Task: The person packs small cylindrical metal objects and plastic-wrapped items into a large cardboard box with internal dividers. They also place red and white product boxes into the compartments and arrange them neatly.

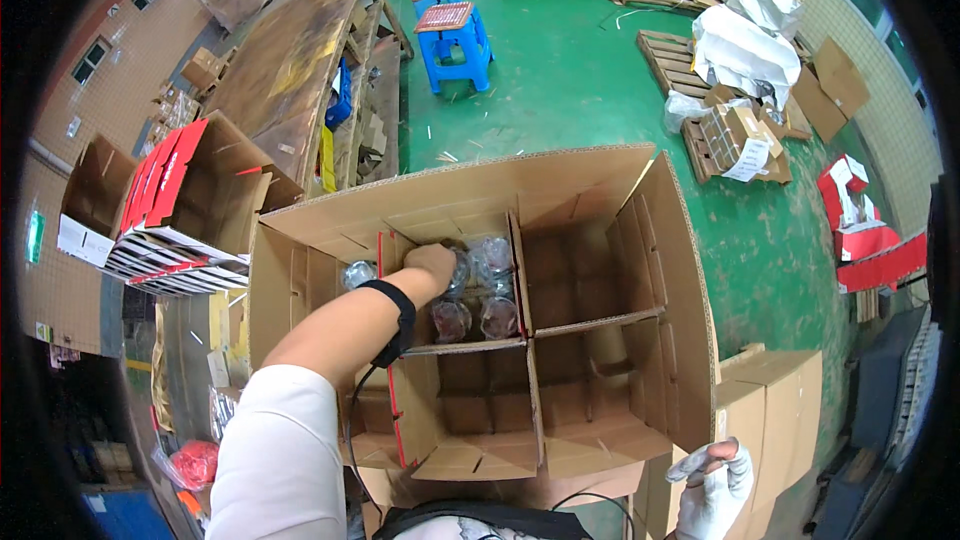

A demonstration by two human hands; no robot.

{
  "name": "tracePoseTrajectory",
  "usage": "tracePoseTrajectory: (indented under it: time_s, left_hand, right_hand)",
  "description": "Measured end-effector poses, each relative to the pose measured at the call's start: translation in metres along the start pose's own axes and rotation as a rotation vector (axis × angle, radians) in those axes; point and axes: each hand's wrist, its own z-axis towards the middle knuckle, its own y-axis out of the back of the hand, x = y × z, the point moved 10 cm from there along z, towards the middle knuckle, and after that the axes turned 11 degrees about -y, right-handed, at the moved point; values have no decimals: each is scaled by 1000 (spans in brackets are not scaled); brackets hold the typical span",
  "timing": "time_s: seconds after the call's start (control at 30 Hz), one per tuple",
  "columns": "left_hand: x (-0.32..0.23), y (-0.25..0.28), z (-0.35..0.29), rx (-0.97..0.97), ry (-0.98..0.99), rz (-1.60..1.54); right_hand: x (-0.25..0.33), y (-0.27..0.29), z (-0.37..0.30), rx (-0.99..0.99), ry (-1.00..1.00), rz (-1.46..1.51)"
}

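Note:
A large open cardboard carton (pixel 600 435) stands before me, split by upright cardboard dividers (pixel 534 390). My left hand (pixel 432 265) reaches into its far middle compartment, curled against a plastic-wrapped round item (pixel 458 272). Its fingertips are mostly hidden. In the same compartment stand several more clear, round-ended wrapped items (pixel 499 318), glassy in look. One more wrapped item (pixel 358 274) shows in the compartment to the left, partly behind my arm. My right hand (pixel 712 488), in a white glove with a bare fingertip, is outside the carton's near right corner, fingers loosely bent and apart, holding nothing.
Red-and-white open cartons (pixel 165 205) stand at the left beside a long wooden workbench (pixel 285 60). Closed brown cartons (pixel 775 410) are at the right. Blue stools (pixel 455 45) and wooden pallets (pixel 665 70) are farther off on the green floor. A black cable (pixel 350 430) hangs from my left wristband.

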Motion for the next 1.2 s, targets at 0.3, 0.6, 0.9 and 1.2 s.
tracePoseTrajectory:
  time_s: [0.3, 0.6, 0.9, 1.2]
  left_hand:
    - [-26, 26, -3, 16, -94, -21]
    - [-94, 3, 47, 66, -313, 86]
    - [-48, 115, -110, -437, -543, -526]
    - [-7, -90, -614, -1250, -179, -1568]
  right_hand:
    - [0, 2, -1, -35, -9, -66]
    - [-8, 12, -10, -40, 20, -31]
    - [8, -36, -29, 178, 57, -95]
    - [-71, -181, -140, 851, -215, 67]
